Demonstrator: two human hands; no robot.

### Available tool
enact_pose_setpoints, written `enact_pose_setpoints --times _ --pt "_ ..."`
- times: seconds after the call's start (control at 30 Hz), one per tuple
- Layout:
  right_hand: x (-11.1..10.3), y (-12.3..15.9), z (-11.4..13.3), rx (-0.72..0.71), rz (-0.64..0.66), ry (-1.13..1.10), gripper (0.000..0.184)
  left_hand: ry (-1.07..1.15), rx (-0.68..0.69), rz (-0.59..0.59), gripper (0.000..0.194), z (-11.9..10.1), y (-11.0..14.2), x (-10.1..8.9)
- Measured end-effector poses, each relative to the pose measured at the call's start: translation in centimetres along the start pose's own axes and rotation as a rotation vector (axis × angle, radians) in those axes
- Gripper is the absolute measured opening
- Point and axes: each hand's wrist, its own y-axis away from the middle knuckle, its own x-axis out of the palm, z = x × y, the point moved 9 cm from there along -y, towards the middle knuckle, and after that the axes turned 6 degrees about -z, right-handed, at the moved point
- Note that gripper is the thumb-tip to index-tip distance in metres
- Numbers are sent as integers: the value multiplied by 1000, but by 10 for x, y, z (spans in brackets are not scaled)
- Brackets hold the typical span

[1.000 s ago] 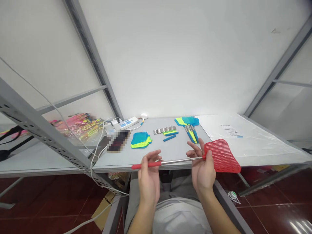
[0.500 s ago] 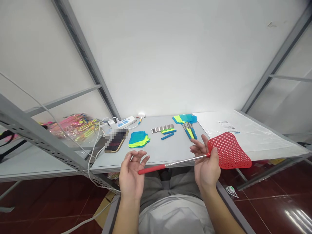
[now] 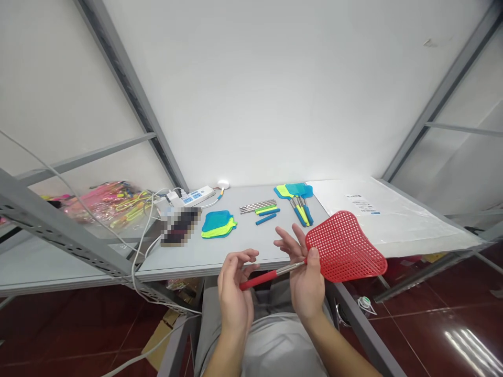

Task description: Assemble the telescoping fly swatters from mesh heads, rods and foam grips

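Note:
A red fly swatter [image 3: 346, 248] with a short steel rod and a red grip is held across my body above my lap. My right hand [image 3: 308, 285] has its thumb pressed on the swatter's neck, just below the mesh head, with the other fingers spread behind. The end of the red grip rests against the palm of my left hand [image 3: 236, 293], whose fingers are loosely raised and apart, not wrapped round it. Behind on the table lie loose blue and green grips [image 3: 267, 213], several steel rods [image 3: 257, 206] and a stack of swatter heads [image 3: 218, 224].
Blue and green fly swatters [image 3: 297, 201] lie bunched at the back, beside a white plastic sheet [image 3: 396, 214] with a label. On the left are a blurred phone [image 3: 181, 228], a power strip [image 3: 198, 195], cables and bagged colourful items [image 3: 113, 201]. A metal upright [image 3: 66, 225] stands left.
My hands have come closer together, and the swatter's steel rod shows much shorter, slid in between grip and head. The left hand moved right, the right hand left.

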Motion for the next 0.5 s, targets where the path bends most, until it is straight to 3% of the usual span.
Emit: enact_pose_setpoints --times 0.17,0.3,0.43,0.5 --pt "-6 -7 -6 36 41 104 52 -284 27 200 22 -13 -7 12" --pt "2 2 -20 86 172 218 48 -388 -166 332 25 15 2 21" --pt "9 17 -47 144 280 346 41 -218 -339 205 29 56 13 13" --pt "9 18 -57 108 279 443 38 -176 -301 39 34 73 11 1"
